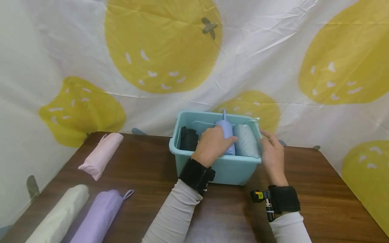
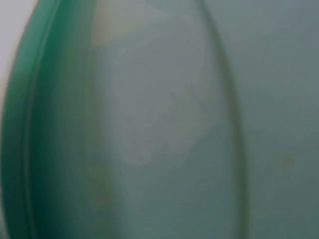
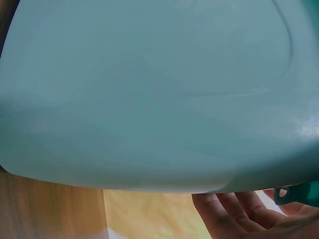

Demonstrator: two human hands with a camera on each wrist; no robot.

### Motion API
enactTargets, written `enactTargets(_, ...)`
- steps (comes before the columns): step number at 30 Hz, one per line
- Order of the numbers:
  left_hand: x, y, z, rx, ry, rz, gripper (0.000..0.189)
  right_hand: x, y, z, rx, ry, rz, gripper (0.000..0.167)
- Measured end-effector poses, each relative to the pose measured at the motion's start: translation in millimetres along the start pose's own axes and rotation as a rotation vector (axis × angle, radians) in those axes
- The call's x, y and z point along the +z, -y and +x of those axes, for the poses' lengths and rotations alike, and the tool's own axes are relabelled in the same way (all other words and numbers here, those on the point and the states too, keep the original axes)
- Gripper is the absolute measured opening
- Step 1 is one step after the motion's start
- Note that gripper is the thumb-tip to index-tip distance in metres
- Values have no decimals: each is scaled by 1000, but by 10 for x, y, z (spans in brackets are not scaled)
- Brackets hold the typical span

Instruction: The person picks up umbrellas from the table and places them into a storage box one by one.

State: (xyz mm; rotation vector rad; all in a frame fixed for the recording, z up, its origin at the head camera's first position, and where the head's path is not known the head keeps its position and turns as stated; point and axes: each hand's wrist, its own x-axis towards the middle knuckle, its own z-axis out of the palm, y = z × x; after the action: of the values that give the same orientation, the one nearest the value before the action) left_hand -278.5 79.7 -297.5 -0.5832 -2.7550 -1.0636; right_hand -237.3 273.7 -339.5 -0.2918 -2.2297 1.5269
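A light blue plastic bin point(image 1: 209, 168) holds a black folded umbrella point(image 1: 189, 139), a periwinkle-blue one with a wrist strap, and a pale mint umbrella point(image 1: 247, 141) at the right end. My left hand point(image 1: 214, 143) reaches over the front rim and grips the periwinkle umbrella point(image 1: 225, 128), thumb along its near side. Only blurred bin wall point(image 2: 164, 99) fills the left wrist view. At the bin's right end, my right hand point(image 1: 273, 155) touches the outer side by the rim, its fingers point(image 3: 214, 209) extended at the far corner in the right wrist view.
On the brown wooden table point(image 1: 146, 162) lie a pink folded umbrella point(image 1: 101, 155) at the far left, a cream one point(image 1: 59, 214) and a lavender one point(image 1: 98, 216) with a strap loop at the near left. A lemon-patterned cloth point(image 1: 249, 60) hangs behind the bin.
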Motion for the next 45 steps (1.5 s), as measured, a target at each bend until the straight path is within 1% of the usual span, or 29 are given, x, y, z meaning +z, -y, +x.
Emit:
enactTargets(2, 13, 0, 8, 20, -16, 5, 36, -6, -9, 3, 2, -1, 2, 51)
enactTargets(8, 24, -29, 17, 109, -46, -1, 27, -12, -15, 13, 11, 3, -2, 50)
enactTargets(10, 21, -32, 17, 132, -43, 13, 30, -13, -12, 14, 14, 3, -2, 50)
enactTargets(13, 25, -44, 13, 146, -40, 46, 32, -14, -5, 16, 10, 5, 0, 51)
enactTargets(16, 36, -77, -2, 122, -31, 64, 24, -11, 8, 24, -1, 10, 0, 51)
enactTargets(20, 49, -133, -28, 85, -29, 86, 29, -7, 31, 37, -10, 8, 1, 51)
enactTargets(22, 55, -149, -38, 78, -34, 95, 27, -6, 38, 40, -10, 5, 2, 50)
enactTargets(25, 76, -150, -39, 74, -41, 108, 22, -6, 41, 39, -7, 1, 5, 50)
enactTargets(27, 94, -147, -35, 68, -39, 126, 22, -5, 37, 32, -4, 1, 3, 50)
enactTargets(33, 157, -143, -8, 23, -4, 164, 26, -6, -10, 12, 16, 3, 2, 50)
enactTargets(36, 179, -134, 4, 22, 6, 166, 26, -15, -43, 12, 20, 8, 7, 50)
enactTargets(39, 181, -118, 7, 46, 6, 129, 25, -31, -69, 17, 15, 5, 11, 50)
enactTargets(41, 177, -99, 7, 64, 0, 78, 29, -42, -78, 20, 10, 0, 17, 50)
enactTargets(45, 152, -47, -2, 85, -29, -8, 49, -45, -81, 36, 2, -7, 17, 50)
